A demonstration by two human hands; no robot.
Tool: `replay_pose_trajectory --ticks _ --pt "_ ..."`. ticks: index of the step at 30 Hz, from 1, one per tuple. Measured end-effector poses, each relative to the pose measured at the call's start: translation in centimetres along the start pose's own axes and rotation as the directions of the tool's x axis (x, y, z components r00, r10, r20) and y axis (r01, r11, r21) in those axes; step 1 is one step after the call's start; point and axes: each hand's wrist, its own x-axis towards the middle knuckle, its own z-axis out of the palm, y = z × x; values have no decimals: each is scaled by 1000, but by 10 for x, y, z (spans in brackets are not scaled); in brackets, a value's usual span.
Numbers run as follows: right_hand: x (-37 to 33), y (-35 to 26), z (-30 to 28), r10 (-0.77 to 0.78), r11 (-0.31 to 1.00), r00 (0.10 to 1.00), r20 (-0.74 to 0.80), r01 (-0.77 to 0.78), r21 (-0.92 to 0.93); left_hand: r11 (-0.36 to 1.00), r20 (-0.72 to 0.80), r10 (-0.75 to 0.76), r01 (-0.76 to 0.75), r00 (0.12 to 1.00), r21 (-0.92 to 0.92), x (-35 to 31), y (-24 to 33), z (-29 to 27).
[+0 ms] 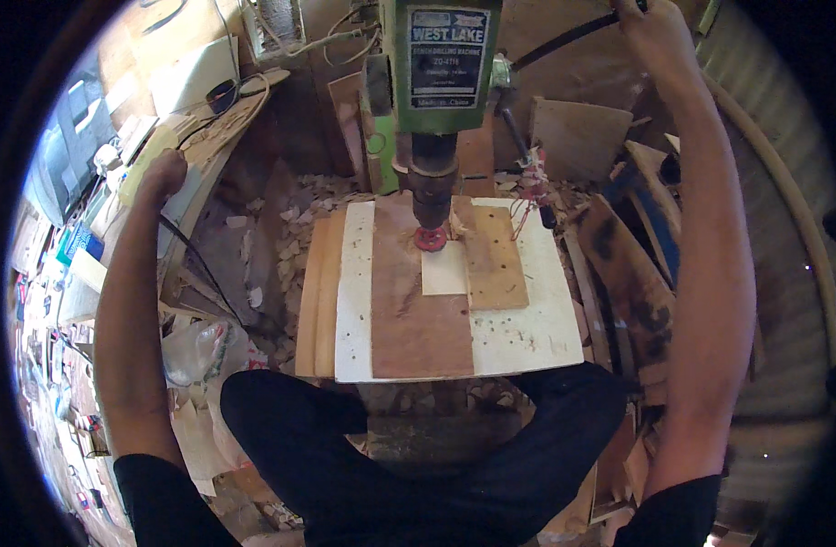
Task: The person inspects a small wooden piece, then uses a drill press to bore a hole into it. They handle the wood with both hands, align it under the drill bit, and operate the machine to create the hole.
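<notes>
Dark-trousered knees sit under the white drill-press board. Right hand is closed around the black feed lever; left hand, curled, rests off-board. Red round hole cutter meets the reddish-brown plywood strip near the far edge; I'd feed slowly and evenly.

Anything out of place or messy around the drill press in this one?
Yes: small wood offcuts lie heaped on the floor left of the white work board, and no hand steadies the boards; the left hand rests off to the side.
</notes>
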Motion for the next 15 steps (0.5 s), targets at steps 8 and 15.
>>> replay_pose_trajectory --ticks 8,15 --pt "3 1 -1 146 988 987 68 -150 46 923 -34 -375 369 927 -106 -43 51 -33" --pt "21 23 8 -71 994 997 13 72 -84 886 -51 -440 425 896 -184 -26 44 -15"
